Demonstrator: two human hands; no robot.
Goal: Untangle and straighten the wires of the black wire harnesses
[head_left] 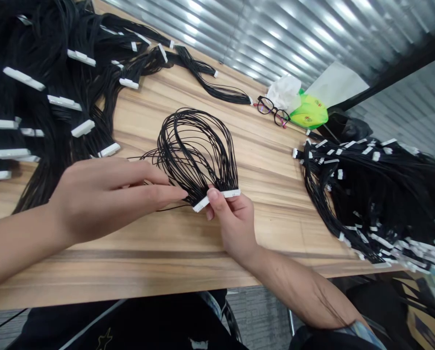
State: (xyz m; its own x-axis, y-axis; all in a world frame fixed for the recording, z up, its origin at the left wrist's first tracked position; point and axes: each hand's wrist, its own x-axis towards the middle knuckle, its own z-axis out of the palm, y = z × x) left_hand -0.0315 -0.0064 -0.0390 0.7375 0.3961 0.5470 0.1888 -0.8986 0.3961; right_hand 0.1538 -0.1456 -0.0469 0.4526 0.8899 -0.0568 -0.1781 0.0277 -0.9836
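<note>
- Left hand [97, 199], nearest the camera, is held with fingers straight beside the loop of black wires [186, 163]; whether any strand is caught at the fingertips cannot be told. Strands could, it is judged, be crossed or strained if the loop were tugged from this side while its white ends are held fast.
- Wood-grained table [272, 228] is stretched beneath the work, backed by a corrugated metal panel [246, 29] on the far side. Its near edge is shown not far from the right hand [237, 221]; the freest room for moving is judged to be offered between the loop and the right heap [378, 199].
- Left heap [57, 136] of black, white-ended wires is piled just beyond the left hand, and movement that way looks hemmed in.
- Right heap is spread as far as the near edge, where ends could be dragged off by a passing forearm.
- Loop is arched at the table's middle, its wires gathered toward the right hand.
- Green packet [310, 112] and eyeglasses [275, 110] are set down at far right.
- White connector pieces [232, 193] are pinched between right thumb and fingers; whether they are joined is hidden.
</note>
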